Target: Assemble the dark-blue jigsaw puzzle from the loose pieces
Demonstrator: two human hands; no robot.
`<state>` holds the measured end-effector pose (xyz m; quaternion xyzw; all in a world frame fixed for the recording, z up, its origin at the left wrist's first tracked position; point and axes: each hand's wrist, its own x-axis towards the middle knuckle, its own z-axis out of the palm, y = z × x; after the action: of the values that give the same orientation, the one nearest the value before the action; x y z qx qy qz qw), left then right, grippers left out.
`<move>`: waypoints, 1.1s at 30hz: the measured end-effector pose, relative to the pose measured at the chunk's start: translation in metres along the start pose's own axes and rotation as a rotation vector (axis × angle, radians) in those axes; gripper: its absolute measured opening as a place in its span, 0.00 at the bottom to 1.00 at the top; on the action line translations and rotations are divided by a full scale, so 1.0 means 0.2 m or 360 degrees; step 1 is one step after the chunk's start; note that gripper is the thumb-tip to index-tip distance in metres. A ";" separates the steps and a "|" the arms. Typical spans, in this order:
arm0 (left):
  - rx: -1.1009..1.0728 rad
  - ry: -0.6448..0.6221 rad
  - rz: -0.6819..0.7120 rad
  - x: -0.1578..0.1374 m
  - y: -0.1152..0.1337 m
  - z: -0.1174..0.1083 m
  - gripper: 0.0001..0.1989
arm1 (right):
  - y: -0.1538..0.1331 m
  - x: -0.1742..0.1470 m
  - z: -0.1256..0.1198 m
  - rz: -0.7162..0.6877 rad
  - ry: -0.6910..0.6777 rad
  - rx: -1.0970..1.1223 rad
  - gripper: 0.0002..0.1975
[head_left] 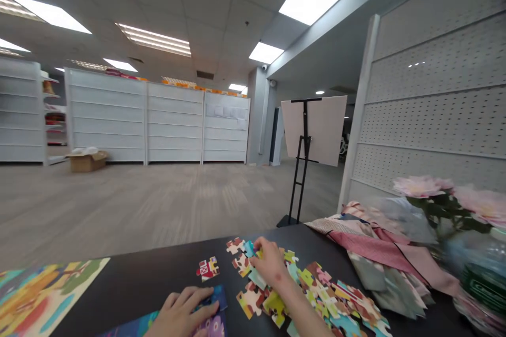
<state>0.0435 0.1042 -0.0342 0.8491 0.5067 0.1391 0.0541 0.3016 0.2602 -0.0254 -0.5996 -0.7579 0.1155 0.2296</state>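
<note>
My left hand (pixel 184 311) lies with fingers stretched out over a blue and purple picture sheet or box (pixel 219 297); the hand covers much of it. Above the loose pile, my right hand (pixel 271 263) has its thumb and fingers closed at a blue jigsaw piece (pixel 249 248). Many jigsaw pieces (pixel 320 297) in yellow, green, brown and teal are heaped under and right of that forearm. Apart from the heap, a red jigsaw piece with a barn-like picture (pixel 207 268) sits between the two hands.
A colourful picture sheet (pixel 51 295) is at the table's left. On the right are folded fabrics (pixel 379 253), pink flowers (pixel 422 187) and a clear bottle with a green label (pixel 484 284). Beyond the black table (pixel 130 268) stand an easel (pixel 302 168) and white shelving (pixel 174 126).
</note>
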 end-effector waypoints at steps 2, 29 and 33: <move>-0.0033 0.0016 0.0055 -0.01 0.00 -0.02 0.21 | 0.01 0.01 0.01 -0.0039 -0.0003 0.0010 0.12; -0.0364 -0.0022 -0.0335 0.09 0.13 -0.12 0.06 | -0.06 -0.01 0.03 -0.0267 -0.0063 -0.0049 0.06; -0.0383 0.0074 -0.0432 0.15 0.12 -0.07 0.15 | -0.05 -0.01 0.04 -0.0272 -0.0070 -0.0011 0.06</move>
<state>0.0734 0.1174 -0.0088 0.7569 0.5974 0.2096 0.1619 0.2904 0.2573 -0.0279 -0.5309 -0.8116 0.1060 0.2198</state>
